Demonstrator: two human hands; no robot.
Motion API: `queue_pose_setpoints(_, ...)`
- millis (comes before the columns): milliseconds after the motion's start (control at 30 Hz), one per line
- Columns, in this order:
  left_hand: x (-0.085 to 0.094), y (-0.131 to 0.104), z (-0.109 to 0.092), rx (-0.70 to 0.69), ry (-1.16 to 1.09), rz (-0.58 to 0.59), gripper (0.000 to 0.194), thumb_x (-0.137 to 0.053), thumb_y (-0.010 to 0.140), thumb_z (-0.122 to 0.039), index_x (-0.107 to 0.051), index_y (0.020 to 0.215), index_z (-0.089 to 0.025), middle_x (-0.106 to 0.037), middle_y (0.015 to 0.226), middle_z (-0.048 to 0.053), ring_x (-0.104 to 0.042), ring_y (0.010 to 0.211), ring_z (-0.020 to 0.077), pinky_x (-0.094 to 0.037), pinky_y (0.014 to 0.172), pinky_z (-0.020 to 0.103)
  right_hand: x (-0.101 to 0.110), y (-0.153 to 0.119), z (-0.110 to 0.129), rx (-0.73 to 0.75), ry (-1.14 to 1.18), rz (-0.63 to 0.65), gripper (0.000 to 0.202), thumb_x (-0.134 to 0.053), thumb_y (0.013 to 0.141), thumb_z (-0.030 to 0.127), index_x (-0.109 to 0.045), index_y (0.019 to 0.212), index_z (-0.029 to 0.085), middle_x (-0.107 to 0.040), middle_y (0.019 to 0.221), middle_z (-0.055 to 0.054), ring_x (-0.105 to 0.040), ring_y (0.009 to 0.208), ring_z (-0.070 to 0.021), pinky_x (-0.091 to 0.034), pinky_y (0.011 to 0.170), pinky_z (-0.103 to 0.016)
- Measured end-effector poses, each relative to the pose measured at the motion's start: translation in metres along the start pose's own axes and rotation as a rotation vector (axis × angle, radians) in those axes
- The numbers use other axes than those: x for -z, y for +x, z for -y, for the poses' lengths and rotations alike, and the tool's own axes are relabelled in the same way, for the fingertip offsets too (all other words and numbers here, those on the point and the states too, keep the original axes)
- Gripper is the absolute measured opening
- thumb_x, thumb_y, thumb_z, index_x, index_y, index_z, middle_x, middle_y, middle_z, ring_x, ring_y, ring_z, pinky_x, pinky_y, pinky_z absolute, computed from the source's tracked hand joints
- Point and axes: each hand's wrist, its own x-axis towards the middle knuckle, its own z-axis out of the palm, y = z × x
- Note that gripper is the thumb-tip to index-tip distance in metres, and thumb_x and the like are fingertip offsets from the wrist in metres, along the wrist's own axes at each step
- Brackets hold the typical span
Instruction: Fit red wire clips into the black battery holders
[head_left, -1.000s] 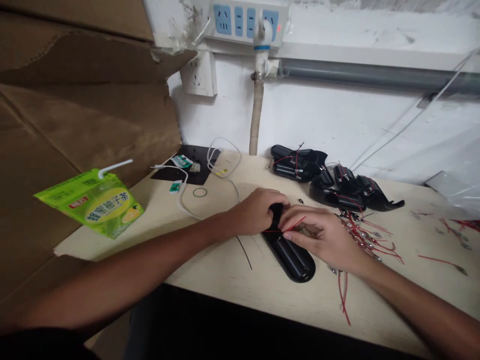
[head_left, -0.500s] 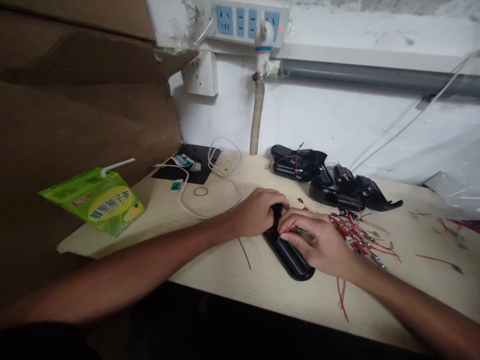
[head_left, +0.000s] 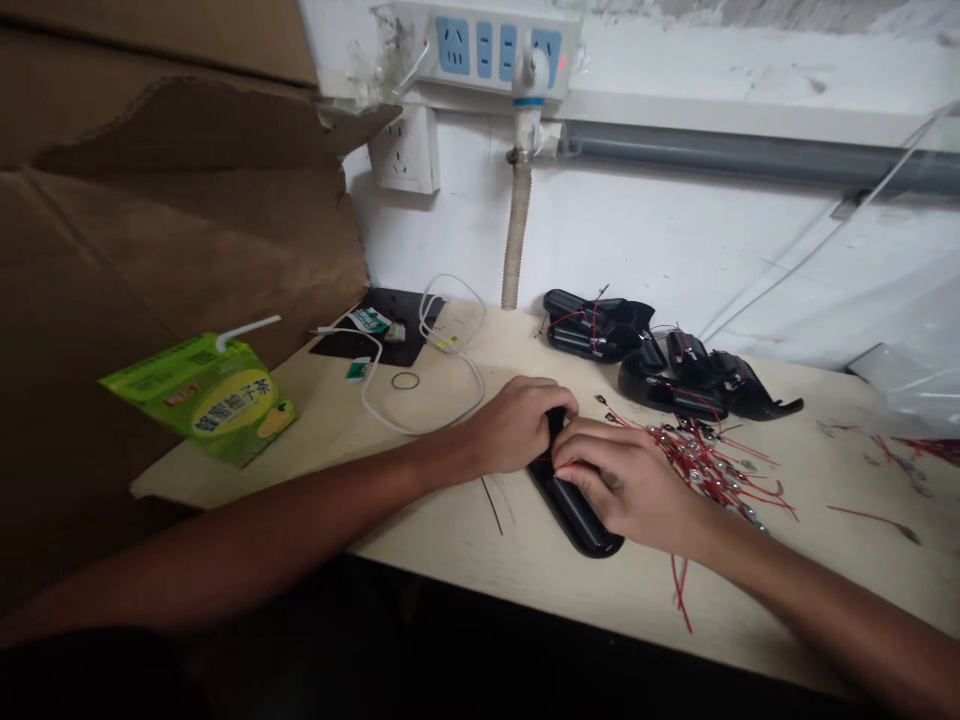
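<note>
A black plastic housing (head_left: 583, 515) with rounded ends lies slantwise on the table before me. My left hand (head_left: 517, 425) is closed around its far end, fingers curled over the edge. Over the middle of the housing, my right hand (head_left: 619, 470) pinches a thin red wire (head_left: 568, 463) between thumb and fingertips; most of that wire is hidden by the fingers. Just right of my right hand spreads a heap of red wires with small metal tabs (head_left: 716, 465). A short black wire (head_left: 491, 505) lies left of the housing.
Several black housings with wires (head_left: 600, 325) stand near the wall. A green drink pouch (head_left: 225, 400) with a straw, a white cable (head_left: 367, 390) and a black sheet (head_left: 409, 345) lie at left. Cardboard (head_left: 187, 230) walls that side. A power strip (head_left: 480, 50) hangs above.
My right fingers have closed further over the red wire, whose free end showed above them before. My left hand stays on the housing. The view has shifted slightly.
</note>
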Motion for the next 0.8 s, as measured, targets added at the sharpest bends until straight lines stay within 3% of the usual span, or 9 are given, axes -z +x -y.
queue_pose_setpoints(200, 0.002, -0.002, 0.001, -0.038, 0.017, 0.003, 0.034, -0.036, 0.065, 0.003, -0.063, 0.079, -0.012, -0.065, 0.075, 0.004, -0.058, 0.069, 0.0123, -0.046, 0.065, 0.022, 0.005, 0.007, 0.000, -0.194, 0.044, 0.116, 0.016, -0.056, 0.083, 0.012, -0.056, 0.068, 0.016, -0.061, 0.069, -0.002, -0.056, 0.063, -0.0126, -0.042, 0.058, -0.025)
queue_pose_setpoints(333, 0.003, 0.000, 0.005, -0.067, 0.032, -0.002, 0.036, -0.035, 0.065, 0.003, -0.063, 0.081, -0.012, -0.065, 0.077, 0.005, -0.059, 0.070, 0.0125, -0.047, 0.067, 0.023, 0.005, 0.001, -0.006, -0.243, 0.057, -0.033, 0.010, -0.065, 0.080, 0.021, -0.055, 0.078, 0.018, -0.057, 0.074, -0.001, -0.052, 0.065, -0.0130, -0.041, 0.059, -0.027)
queue_pose_setpoints(433, 0.004, 0.000, 0.007, -0.072, 0.009, -0.018, 0.037, -0.034, 0.062, 0.004, -0.063, 0.080, -0.012, -0.065, 0.075, 0.004, -0.059, 0.070, 0.0123, -0.047, 0.067, 0.023, 0.002, -0.003, -0.009, -0.409, 0.103, -0.088, 0.025, -0.071, 0.073, 0.026, -0.049, 0.082, 0.019, -0.049, 0.073, 0.002, -0.044, 0.060, -0.0113, -0.038, 0.053, -0.025)
queue_pose_setpoints(533, 0.003, -0.002, 0.007, -0.064, 0.012, -0.073, 0.041, -0.033, 0.060, 0.003, -0.063, 0.084, -0.013, -0.065, 0.077, 0.004, -0.059, 0.070, 0.0118, -0.047, 0.066, 0.022, -0.004, -0.003, -0.011, -0.562, 0.198, -0.079, 0.028, -0.068, 0.073, 0.027, -0.043, 0.084, 0.020, -0.046, 0.073, 0.003, -0.044, 0.061, -0.0113, -0.037, 0.054, -0.026)
queue_pose_setpoints(667, 0.002, -0.006, 0.005, -0.075, 0.002, -0.153, 0.043, -0.032, 0.061, 0.002, -0.060, 0.091, -0.012, -0.065, 0.079, 0.004, -0.058, 0.068, 0.0111, -0.048, 0.066, 0.023, -0.007, -0.002, -0.014, -0.594, 0.364, -0.077, 0.036, -0.069, 0.072, 0.029, -0.038, 0.090, 0.021, -0.046, 0.081, 0.002, -0.047, 0.067, -0.0122, -0.041, 0.060, -0.028)
queue_pose_setpoints(800, 0.001, -0.007, 0.003, -0.107, 0.007, -0.172, 0.042, -0.032, 0.063, 0.001, -0.058, 0.091, -0.014, -0.065, 0.081, 0.003, -0.059, 0.071, 0.0116, -0.049, 0.068, 0.024, -0.006, 0.001, -0.017, -0.618, 0.435, -0.020, 0.036, -0.067, 0.072, 0.026, -0.035, 0.088, 0.022, -0.042, 0.077, 0.004, -0.045, 0.067, -0.0122, -0.042, 0.062, -0.029)
